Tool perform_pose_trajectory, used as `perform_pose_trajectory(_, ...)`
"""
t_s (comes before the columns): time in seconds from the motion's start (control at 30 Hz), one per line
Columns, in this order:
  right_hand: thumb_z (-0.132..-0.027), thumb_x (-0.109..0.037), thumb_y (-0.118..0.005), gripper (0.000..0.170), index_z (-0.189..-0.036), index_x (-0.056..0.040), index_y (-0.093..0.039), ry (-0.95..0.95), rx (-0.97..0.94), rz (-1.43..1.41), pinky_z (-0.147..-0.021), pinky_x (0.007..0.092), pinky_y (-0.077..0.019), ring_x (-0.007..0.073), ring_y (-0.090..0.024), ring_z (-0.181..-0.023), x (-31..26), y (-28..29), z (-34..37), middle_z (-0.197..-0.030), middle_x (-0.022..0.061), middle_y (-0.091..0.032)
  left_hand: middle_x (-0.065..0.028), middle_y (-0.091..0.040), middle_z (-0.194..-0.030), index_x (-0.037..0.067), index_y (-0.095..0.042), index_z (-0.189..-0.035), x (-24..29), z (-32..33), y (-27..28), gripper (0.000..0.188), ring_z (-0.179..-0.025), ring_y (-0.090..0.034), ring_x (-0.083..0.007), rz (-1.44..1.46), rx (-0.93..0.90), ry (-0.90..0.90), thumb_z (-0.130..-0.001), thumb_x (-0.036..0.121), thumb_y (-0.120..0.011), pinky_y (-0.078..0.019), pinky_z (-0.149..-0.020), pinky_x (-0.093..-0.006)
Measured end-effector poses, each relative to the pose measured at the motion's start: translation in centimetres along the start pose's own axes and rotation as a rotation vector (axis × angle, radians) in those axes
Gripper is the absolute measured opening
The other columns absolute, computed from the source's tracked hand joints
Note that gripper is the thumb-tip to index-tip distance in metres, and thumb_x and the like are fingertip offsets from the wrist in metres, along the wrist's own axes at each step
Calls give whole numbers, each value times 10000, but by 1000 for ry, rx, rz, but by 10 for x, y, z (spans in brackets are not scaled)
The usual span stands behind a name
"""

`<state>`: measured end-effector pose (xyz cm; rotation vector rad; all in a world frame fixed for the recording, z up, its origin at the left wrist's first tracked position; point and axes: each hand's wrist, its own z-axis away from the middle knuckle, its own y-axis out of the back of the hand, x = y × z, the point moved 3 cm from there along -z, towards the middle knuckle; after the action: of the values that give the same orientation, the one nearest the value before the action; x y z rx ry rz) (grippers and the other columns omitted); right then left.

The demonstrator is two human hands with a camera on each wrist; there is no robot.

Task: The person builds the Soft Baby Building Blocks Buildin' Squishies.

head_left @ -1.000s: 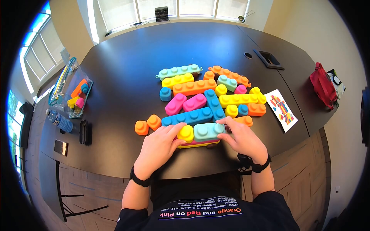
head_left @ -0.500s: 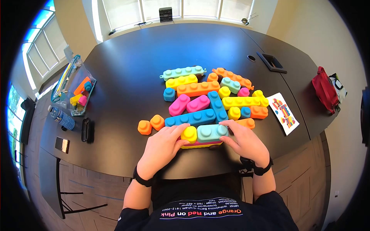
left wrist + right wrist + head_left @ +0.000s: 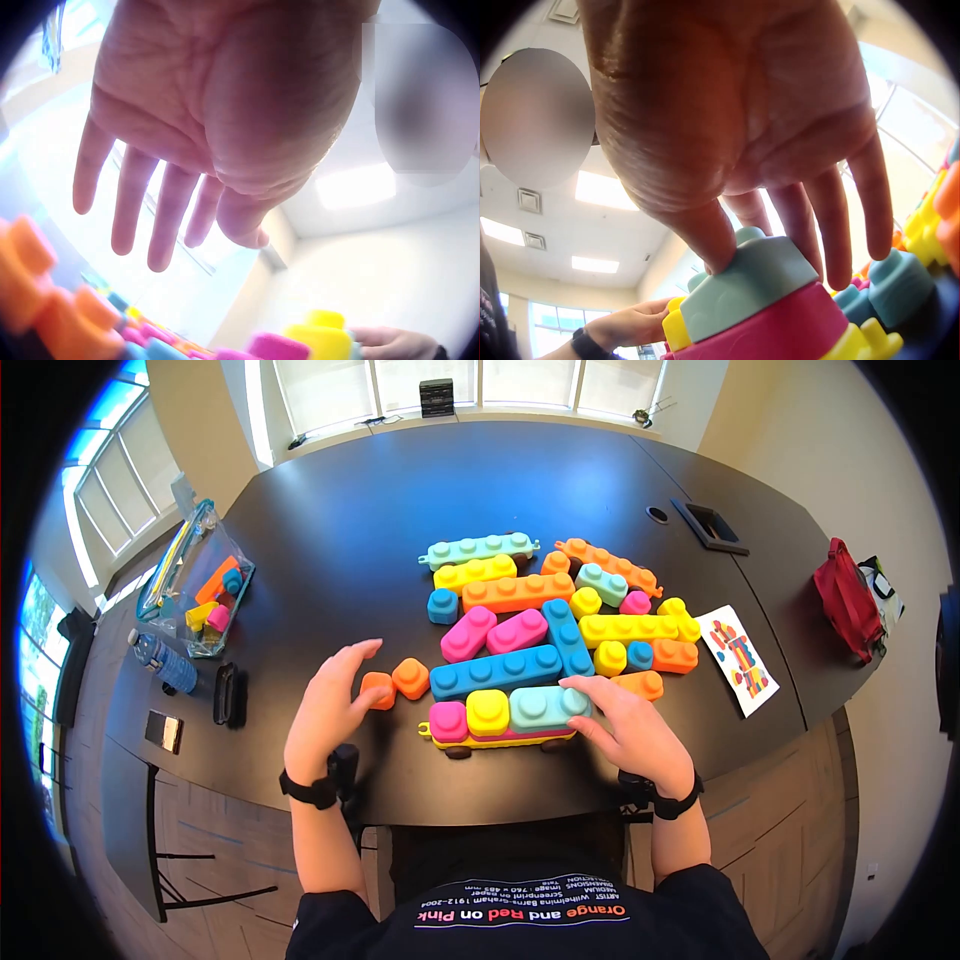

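My right hand (image 3: 640,730) pinches the light teal block (image 3: 548,706) at the right end of a wheeled toy car. In the right wrist view, its thumb lies on one side of the teal block (image 3: 754,281) and its fingers on the other. Below it are a magenta layer (image 3: 769,330) and a yellow wheeled base (image 3: 500,746). Left of the teal block sit a yellow block (image 3: 488,712) and a pink block (image 3: 448,722). With fingers apart and holding nothing, my left hand (image 3: 325,710) hovers beside two small orange blocks (image 3: 410,678), partly covering the nearer one.
Behind the car lie several long and short blocks, including a long blue one (image 3: 495,672). A printed picture sheet (image 3: 738,660) is at the right, with a red bag (image 3: 845,600) beyond. Leftward stand a clear bag (image 3: 190,585) of blocks, a water bottle (image 3: 162,662) and a black case (image 3: 228,695).
My left hand has let go of the car's left end and moved left to the orange blocks, uncovering the pink block. My right hand keeps its hold on the teal block.
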<state>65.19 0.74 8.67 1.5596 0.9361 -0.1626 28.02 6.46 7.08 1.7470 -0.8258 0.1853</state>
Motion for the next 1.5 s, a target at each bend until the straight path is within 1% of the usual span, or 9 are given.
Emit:
perform_pose_trajectory(0.1, -1000, -217, -699, 409, -1374, -92, -592, 2, -6, -8, -943, 456, -551, 406, -668, -1130, -1, 0, -2, -1267, 171, -688, -163, -678, -1295, 52, -604, -1381, -14, 7, -2, 626, -1242, -620, -378, -7, -211, 104, -803, 53, -844, -503, -1060, -423)
perform_pose_trajectory(0.23, -1000, -215, -700, 407, -1373, -96, -592, 12, 15, -24, -935, 454, -553, 405, -669, -1123, -3, -6, -3, -1268, 167, -688, -157, -676, -1166, 37, -620, -1267, -24, 0, -7, 557, -1102, -658, -377, -68, -262, 90, -755, 6, -837, -535, -970, -437)
perform_pose_trajectory(0.37, -999, -217, -701, 404, -1369, -96, -593, 10, 11, -23, -911, 454, -557, 406, -675, -1095, -8, -7, -4, -1257, 164, -689, -140, -708, -1134, 23, -642, -1260, 7, -6, 12, 518, -1039, -684, -337, -253, -78, 107, -778, 22, -833, -546, -941, -397)
perform_pose_trajectory(0.43, -998, -218, -702, 404, -1368, -96, -593, 8, 2, -20, -903, 456, -558, 406, -676, -1087, -9, -7, -6, -1251, 163, -690, -146, -710, -1133, 20, -647, -1257, 47, -15, 22, 484, -1025, -693, -331, -44, 119, -37, -807, 43, -825, -554, -922, -389)
perform_pose_trajectory(0.57, -996, -211, -705, 408, -1371, -97, -590, 30, -5, -16, -890, 457, -560, 407, -677, -1074, -10, -10, -9, -1244, 159, -686, -143, -706, -1176, 53, -665, -1284, 110, -17, -10, 496, -1082, -682, -330, 286, 1, -284, -820, 83, -839, -551, -932, -402)
perform_pose_trajectory(0.67, -993, -204, -707, 411, -1373, -98, -589, 35, -2, -25, -884, 456, -561, 406, -677, -1070, -11, -11, -10, -1243, 155, -684, -135, -700, -1162, 70, -670, -1308, 128, -15, -28, 527, -1087, -663, -331, 196, -18, -326, -816, 117, -854, -546, -933, -407)
perform_pose_trajectory(1.23, -990, -220, -715, 425, -1380, -112, -585, 67, 20, -37, -864, 452, -571, 397, -682, -1066, -9, -20, -11, -1244, 137, -688, -165, -718, -1185, 58, -668, -1340, 122, -8, -34, 554, -1081, -687, -356, 140, -62, -278, -818, 85, -850, -557, -944, -411)
perform_pose_trajectory(1.37, -997, -222, -709, 418, -1381, -112, -587, 53, 7, -33, -874, 447, -572, 394, -682, -1075, -10, -18, -11, -1251, 138, -688, -186, -680, -1304, 34, -639, -1376, 84, -15, -13, 521, -1185, -665, -364, 294, -76, -123, -871, 25, -766, -531, -1014, -408)
perform_pose_trajectory(1.5, -1004, -228, -703, 416, -1385, -110, -586, 42, 3, -51, -888, 446, -569, 394, -680, -1089, -8, -17, -10, -1274, 139, -686, -172, -673, -1303, 61, -624, -1387, 31, -23, 0, 545, -1190, -648, -382, 46, -76, -124, -865, 56, -780, -529, -1013, -430)
